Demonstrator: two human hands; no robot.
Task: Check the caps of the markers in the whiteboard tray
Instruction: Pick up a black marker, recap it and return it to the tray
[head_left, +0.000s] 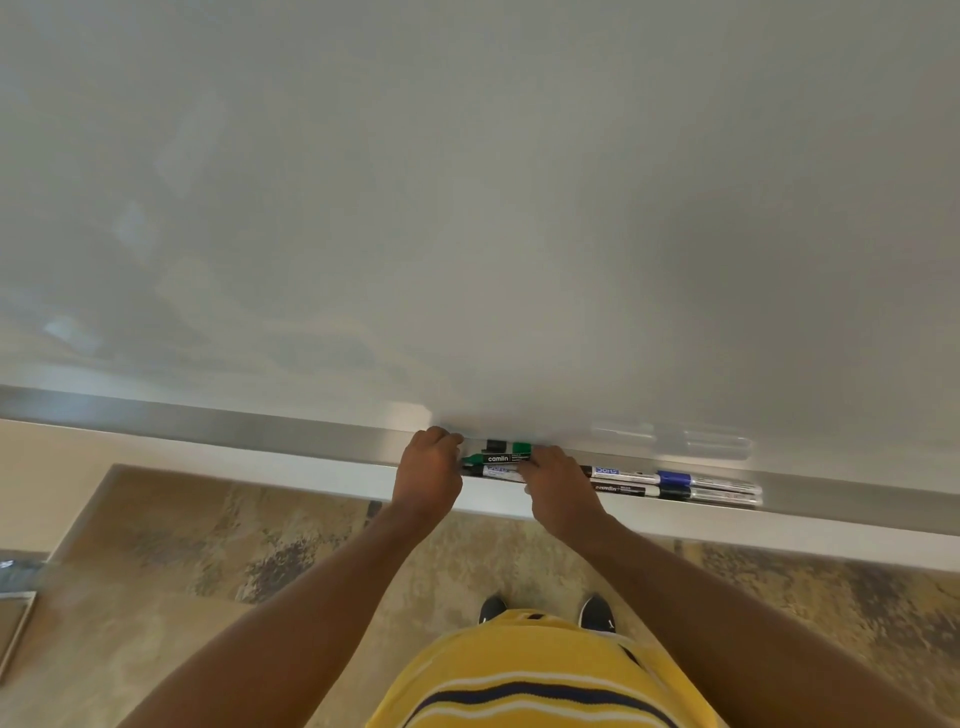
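1. Head view: markers lie end to end along the whiteboard tray (831, 501), long axes parallel to its front edge; the green marker (501, 457) sits between both hands.
2. Left hand (428, 475) curls at its capped end, right hand (558, 483) covers the other — whether either pinches, I cannot tell.
3. Blue marker (709, 480) lies toward the tray's right end — nearer the right hand.
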